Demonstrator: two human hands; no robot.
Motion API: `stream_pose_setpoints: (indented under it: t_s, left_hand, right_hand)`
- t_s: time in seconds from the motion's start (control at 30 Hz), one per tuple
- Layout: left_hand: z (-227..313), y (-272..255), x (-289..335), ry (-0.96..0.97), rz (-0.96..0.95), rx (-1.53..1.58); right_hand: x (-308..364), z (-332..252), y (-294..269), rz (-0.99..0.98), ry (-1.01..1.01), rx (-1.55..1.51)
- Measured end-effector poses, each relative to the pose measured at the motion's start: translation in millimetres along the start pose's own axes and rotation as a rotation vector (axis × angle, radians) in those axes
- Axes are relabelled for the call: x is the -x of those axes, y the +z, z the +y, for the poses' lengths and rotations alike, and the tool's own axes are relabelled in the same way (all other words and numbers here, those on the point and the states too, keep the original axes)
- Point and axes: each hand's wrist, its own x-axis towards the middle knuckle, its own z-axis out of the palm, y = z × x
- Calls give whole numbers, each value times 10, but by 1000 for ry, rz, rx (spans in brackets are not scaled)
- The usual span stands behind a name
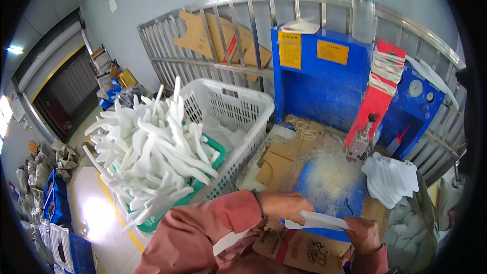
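My left hand (284, 204) and my right hand (364, 233) hold a smooth, flat white strip (318, 220) between them, one at each end. Both hands are closed on it, in front of the blue machine bed. The strip looks slightly curved. Beyond my hands a red machine arm (366, 106) slants down to a metal clamp head (359, 148). Pale shavings (337, 175) cover the blue work surface (357, 200) below it. To the right of the head lies a stack of similar white pieces (389, 178).
A green basket (218, 153) heaped with curved white pieces (157, 144) rests at the left against a white plastic crate (236, 104). Behind the blue machine (324, 83) runs a metal railing (243, 0). Cardboard (284, 246) lies below my hands. A gauge (415, 88) sits at the right.
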Motion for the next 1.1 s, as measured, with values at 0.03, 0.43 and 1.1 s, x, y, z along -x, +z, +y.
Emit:
stream_pose_setpoints:
  t_s: [0.03, 0.43, 1.1]
  left_hand:
    - [56, -101, 97, 9, 51, 37]
    - [55, -1291, 1864, -606, 672, -277]
    - [-1815, -1262, 2277, -723, 660, -882]
  right_hand:
    - [-46, -1, -22, -5, 28, -32]
    - [-191, 413, 75, 113, 95, -276]
    - [583, 2695, -556, 169, 517, 674]
